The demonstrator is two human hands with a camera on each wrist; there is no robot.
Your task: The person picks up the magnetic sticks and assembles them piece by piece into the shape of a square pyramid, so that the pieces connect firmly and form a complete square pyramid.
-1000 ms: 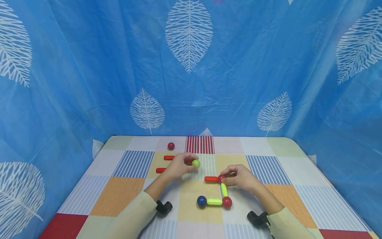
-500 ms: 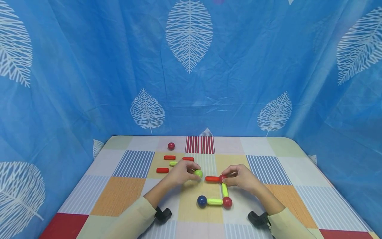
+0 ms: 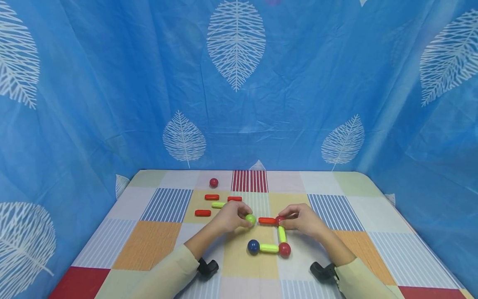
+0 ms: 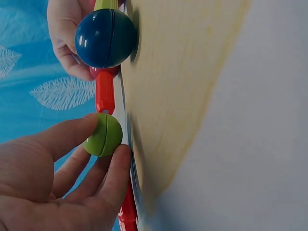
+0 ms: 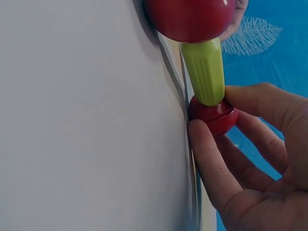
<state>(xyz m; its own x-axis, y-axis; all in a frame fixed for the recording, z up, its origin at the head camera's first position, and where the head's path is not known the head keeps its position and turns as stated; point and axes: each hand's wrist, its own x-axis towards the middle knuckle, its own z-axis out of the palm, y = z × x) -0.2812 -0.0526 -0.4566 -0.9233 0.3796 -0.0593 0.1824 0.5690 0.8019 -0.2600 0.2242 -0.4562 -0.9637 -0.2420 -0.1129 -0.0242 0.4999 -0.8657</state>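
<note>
My left hand [image 3: 232, 216] pinches a green ball [image 3: 250, 219] between thumb and fingers, close to the table. A narrow gap separates that ball from the free end of a red rod [image 3: 267, 221]. At this rod's other end is a red ball [image 5: 219, 120], which my right hand [image 3: 304, 220] pinches, partly covering it. From there a yellow-green rod [image 3: 281, 234] runs towards me to a second red ball [image 3: 284, 249]. Another yellow-green rod [image 3: 269, 248] links that one to a dark blue ball [image 3: 253, 247], making a three-sided outline.
Beyond my left hand lie loose red rods, among them one at the left [image 3: 203, 213] and one farther back [image 3: 211, 197], and a yellow-green rod [image 3: 218, 204]. A single red ball [image 3: 213, 182] sits near the far edge. Blue curtain [image 3: 239, 124] surrounds the checked tablecloth [image 3: 336, 182].
My left hand has brought the green ball towards me and right, nearer the red rod, uncovering loose rods. The joined pieces in my right hand have shifted slightly away from me.
</note>
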